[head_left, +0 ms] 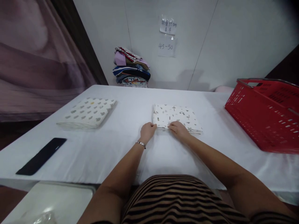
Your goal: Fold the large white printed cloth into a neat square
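A folded white cloth (pixel 177 115) with small scattered prints lies flat on the white-covered table in front of me. Its layers show along the near edge. My left hand (pixel 148 131), with a silver bracelet at the wrist, pinches the cloth's near left corner. Along the same near edge, my right hand (pixel 179 129) grips the cloth with its fingers on top and closed. Farther left lies another folded cloth (pixel 90 112), cream with grey-green motifs; neither hand touches it.
A red plastic basket (pixel 261 115) stands at the table's right end. On the left front lies a flat black object (pixel 42 156). Behind the table (pixel 130 115) rises a pile of folded fabrics (pixel 132 70) against the wall. Paper signs (pixel 166 46) hang above.
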The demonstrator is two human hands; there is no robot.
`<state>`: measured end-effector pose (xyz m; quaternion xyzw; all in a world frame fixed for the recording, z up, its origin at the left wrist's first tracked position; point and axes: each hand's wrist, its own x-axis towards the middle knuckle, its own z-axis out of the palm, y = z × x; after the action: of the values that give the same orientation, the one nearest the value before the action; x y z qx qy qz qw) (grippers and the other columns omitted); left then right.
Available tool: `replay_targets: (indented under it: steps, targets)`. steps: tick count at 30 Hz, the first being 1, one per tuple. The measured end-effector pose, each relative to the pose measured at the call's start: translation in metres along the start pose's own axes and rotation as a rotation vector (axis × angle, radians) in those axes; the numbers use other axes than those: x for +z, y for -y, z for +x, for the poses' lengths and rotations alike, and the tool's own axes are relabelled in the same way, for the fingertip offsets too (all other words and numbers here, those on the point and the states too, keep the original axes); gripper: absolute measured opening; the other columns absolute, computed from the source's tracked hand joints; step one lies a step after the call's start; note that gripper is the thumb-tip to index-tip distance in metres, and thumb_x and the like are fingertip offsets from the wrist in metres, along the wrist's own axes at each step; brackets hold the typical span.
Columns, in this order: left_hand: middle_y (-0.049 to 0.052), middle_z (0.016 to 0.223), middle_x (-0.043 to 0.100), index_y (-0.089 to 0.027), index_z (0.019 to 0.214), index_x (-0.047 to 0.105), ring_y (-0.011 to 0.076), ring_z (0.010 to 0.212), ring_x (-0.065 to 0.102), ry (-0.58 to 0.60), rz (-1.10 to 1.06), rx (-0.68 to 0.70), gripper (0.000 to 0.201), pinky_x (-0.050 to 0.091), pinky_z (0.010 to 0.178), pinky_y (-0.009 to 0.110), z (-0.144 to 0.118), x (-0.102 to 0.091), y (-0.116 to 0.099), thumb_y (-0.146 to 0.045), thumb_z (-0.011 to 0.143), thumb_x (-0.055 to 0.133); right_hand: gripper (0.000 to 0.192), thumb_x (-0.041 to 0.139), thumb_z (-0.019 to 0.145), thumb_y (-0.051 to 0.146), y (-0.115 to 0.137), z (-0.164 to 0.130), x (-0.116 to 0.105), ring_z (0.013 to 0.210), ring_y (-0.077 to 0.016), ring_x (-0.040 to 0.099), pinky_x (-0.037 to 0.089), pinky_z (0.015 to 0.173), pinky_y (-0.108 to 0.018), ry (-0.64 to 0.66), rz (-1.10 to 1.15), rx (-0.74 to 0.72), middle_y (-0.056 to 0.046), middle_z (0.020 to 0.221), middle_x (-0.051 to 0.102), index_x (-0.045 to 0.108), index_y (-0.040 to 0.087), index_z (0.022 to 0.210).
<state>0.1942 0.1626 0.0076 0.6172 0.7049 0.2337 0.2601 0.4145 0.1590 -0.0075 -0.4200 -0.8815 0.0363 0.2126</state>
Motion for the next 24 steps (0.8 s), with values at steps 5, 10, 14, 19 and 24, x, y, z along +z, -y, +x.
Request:
replay_targets:
  steps: [5,10,14,19,24]
  targets:
    - [0.007,0.104,0.063,-0.021,0.109,0.058,0.0208,0.092,0.056,-0.177,0.161,0.272,0.025,0.038,0.07,0.029,-0.006,0.003,0.001,-0.031,0.087,0.051,0.023,0.049,0.089,0.024,0.005,0.005,-0.008,0.092,-0.0231,0.053,0.041,0.082,-0.036,0.053,-0.002,-0.01,-0.011,0.097,0.063,0.069,0.018,0.097]
    - [0.006,0.103,0.064,-0.023,0.101,0.065,0.0216,0.103,0.051,-0.071,0.346,0.796,0.029,0.035,0.088,0.038,-0.002,0.002,0.003,-0.009,0.086,0.044,0.026,0.045,0.092,0.03,0.012,0.019,-0.023,0.088,-0.0194,0.056,0.042,0.076,-0.03,0.153,0.087,0.093,-0.007,0.091,0.062,0.068,0.022,0.101]
    - [0.005,0.097,0.064,-0.022,0.104,0.063,0.0205,0.098,0.051,-0.024,0.34,0.929,0.022,0.035,0.09,0.04,0.003,-0.003,0.007,-0.018,0.087,0.05,0.029,0.043,0.093,0.029,0.001,0.035,-0.025,0.082,-0.0176,0.058,0.044,0.074,-0.029,0.186,0.153,0.115,-0.005,0.084,0.063,0.07,0.02,0.093]
    - [0.003,0.092,0.063,-0.023,0.101,0.063,0.0189,0.092,0.051,-0.031,0.389,0.997,0.018,0.035,0.088,0.038,0.007,-0.003,0.009,-0.026,0.092,0.048,0.037,0.039,0.093,0.031,-0.026,0.069,-0.011,0.118,-0.0233,0.049,0.039,0.1,-0.038,0.101,0.119,0.062,-0.011,0.125,0.058,0.062,0.018,0.117]
    - [0.002,0.088,0.062,-0.022,0.095,0.063,0.0161,0.087,0.049,-0.135,0.418,1.059,0.02,0.035,0.087,0.035,0.014,0.003,0.014,-0.023,0.095,0.042,0.058,0.034,0.093,0.05,-0.058,0.099,0.009,0.141,-0.0284,0.018,0.018,0.112,-0.051,0.299,-0.046,0.139,-0.009,0.152,0.029,0.037,0.021,0.144]
